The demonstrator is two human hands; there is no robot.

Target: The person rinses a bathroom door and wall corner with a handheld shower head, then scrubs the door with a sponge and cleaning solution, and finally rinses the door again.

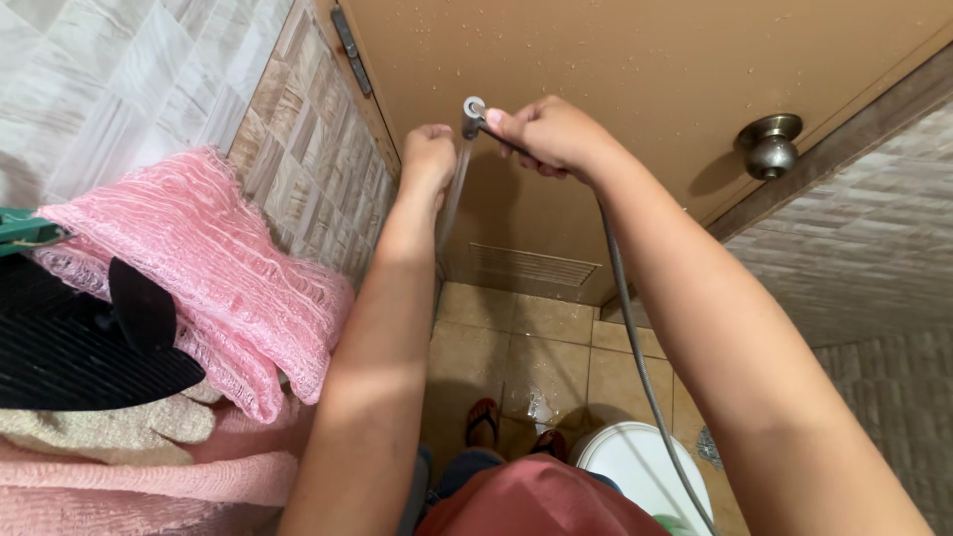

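A metal spray head (473, 111) on a flexible metal hose (635, 347) is held by the right hand (551, 134), whose fingers (511, 127) are curled tight around its handle, the thumb pressed just behind the round nozzle. The nozzle sticks out just past the fingertips, toward the left hand (427, 154). From under the right palm the hose is seen to run down along the right forearm, toward the floor.

A thin stream of water (454, 194) is seen falling from the nozzle, close beside the left hand. The left hand is closed into a loose fist, fingers together; whether anything is gripped inside it cannot be told.

Beyond both sets of fingers a tan door (615, 60) dotted with water drops is seen, with a vent grille (534, 265) below the hands and a round metal doorknob (770, 145) well to the right of the right hand. To the left of the left arm, pink towels (213, 268) and a dark cloth (79, 347) are hung against the tiled wall (298, 149). Far below the hands, a white bucket (635, 467), beige floor tiles (536, 347) and feet in red sandals (483, 419) are visible.
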